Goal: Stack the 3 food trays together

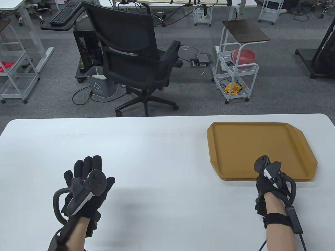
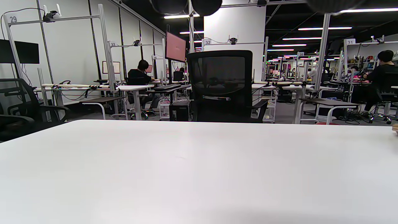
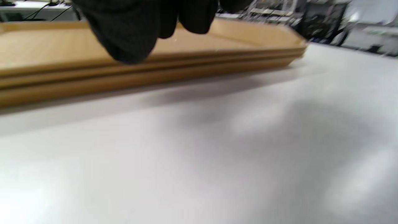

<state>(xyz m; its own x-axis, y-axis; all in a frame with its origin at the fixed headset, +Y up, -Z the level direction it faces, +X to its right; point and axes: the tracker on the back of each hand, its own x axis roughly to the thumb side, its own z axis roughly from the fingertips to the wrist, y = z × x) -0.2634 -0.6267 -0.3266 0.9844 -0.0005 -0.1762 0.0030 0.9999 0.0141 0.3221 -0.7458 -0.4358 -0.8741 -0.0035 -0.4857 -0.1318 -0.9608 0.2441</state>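
Observation:
Three tan food trays lie stacked as one pile [image 1: 261,146] on the right of the white table [image 1: 157,146]. The right wrist view shows their three rims [image 3: 217,59] layered on each other. My right hand [image 1: 263,180] is at the pile's near edge; its fingers [image 3: 130,37] hang loosely just in front of the rim and grip nothing. My left hand [image 1: 87,167] hovers over the table's left part with fingers spread and empty. A tray corner [image 2: 395,127] just shows at the right edge of the left wrist view.
A black office chair [image 1: 133,52] stands on the floor behind the table's far edge. A white cart [image 1: 235,75] with a red bowl stands behind the trays. The table's far edge [image 1: 167,117] runs just beyond the pile.

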